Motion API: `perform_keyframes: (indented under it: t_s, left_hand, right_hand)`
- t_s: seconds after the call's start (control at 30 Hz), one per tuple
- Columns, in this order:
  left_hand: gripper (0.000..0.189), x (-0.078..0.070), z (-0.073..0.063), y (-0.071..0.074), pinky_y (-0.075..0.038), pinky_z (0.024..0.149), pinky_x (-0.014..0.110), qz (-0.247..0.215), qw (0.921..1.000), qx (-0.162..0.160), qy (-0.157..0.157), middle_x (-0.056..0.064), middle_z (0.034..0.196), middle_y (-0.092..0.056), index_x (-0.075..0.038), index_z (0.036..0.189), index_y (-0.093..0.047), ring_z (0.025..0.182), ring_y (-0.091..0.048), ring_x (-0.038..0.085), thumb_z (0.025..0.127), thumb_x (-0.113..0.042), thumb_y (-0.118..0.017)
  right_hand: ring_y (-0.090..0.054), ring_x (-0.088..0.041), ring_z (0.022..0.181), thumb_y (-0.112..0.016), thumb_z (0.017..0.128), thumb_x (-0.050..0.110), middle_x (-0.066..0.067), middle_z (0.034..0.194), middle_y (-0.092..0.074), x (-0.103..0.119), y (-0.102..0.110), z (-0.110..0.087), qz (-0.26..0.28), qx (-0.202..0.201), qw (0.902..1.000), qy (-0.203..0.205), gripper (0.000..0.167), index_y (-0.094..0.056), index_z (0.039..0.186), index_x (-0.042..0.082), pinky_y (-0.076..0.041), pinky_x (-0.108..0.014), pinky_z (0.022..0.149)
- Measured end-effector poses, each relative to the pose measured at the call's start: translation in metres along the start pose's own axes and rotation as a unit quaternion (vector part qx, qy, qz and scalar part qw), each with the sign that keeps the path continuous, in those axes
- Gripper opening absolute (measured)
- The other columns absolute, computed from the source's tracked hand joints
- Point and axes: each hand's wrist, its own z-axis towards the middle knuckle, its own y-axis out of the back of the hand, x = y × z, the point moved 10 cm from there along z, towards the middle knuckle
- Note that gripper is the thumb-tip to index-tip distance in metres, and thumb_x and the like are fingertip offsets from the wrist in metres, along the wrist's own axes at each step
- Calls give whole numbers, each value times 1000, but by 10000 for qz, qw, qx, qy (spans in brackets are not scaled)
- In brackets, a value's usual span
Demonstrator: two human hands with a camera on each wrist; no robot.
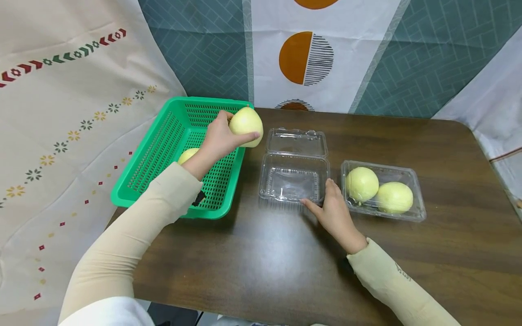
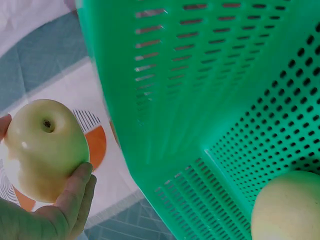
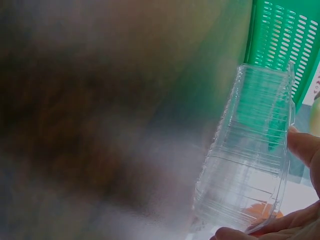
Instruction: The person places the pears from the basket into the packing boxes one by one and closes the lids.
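Table: the brown wooden table (image 1: 261,267) lies under the basket and both boxes.
Backdrop: patterned cloth (image 1: 216,59) hangs behind the table.
Basket: the green basket (image 1: 163,136), with slotted walls, stands at the table's left.
Open box: the clear open box (image 1: 289,181) sits near the middle, its lid tipped back on the far side.
Packed box: another clear packed box (image 1: 389,174), just right of the open one, contains two pale yellow fruits, a left fruit (image 1: 361,184) and a right fruit (image 1: 394,197), side by side.
Left hand: the left hand (image 1: 220,136) grips a fruit between thumb and fingers.
Right hand: the right hand (image 1: 336,213) pinches the open box's near right corner, thumb in front, fingers along the side.
Held fruit: the held fruit (image 1: 246,124) is up by the basket's far right corner.
Basket fruit: the basket fruit (image 1: 187,155) lies inside, partly hidden by the left wrist.
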Motion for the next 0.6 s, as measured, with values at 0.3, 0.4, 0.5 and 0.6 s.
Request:
perform_keyframes:
  t_s: [0.3,0.4,0.5,0.6]
  left_hand:
    - [77,-14,-2,-15,-51,80,40,-24,9998,211,-34,14,118,-55,-3,126,-40,101,-55,27,73,-44,-78]
    - [76,-16,-4,-20,-51,80,39,-9,9996,269,16,13,118,-56,-4,126,-40,101,-55,26,74,-45,-77]
    - [76,-19,-7,-25,-51,79,39,-30,9993,364,55,13,118,-55,-4,127,-39,101,-55,26,74,-45,-77]
    - [76,-23,-11,-32,-51,78,39,-83,9987,503,50,13,118,-55,-4,127,-39,100,-55,26,75,-44,-76]
  right_hand:
    - [-22,-47,138,-66,88,38,-38,148,-21,0,1,2,-6,7,10000,-18,91,-20,141,-20,-24,-57,110]
    - [-22,-47,138,-66,88,38,-37,148,-21,0,1,1,2,15,10000,-29,91,-20,141,-19,-24,-57,110]
    - [-22,-47,138,-67,88,38,-37,147,-22,-1,1,1,0,7,10000,-26,91,-20,141,-20,-24,-57,110]
    - [-22,-48,138,-67,88,38,-38,147,-22,-1,1,1,-2,-20,10000,-12,91,-21,140,-20,-24,-57,110]
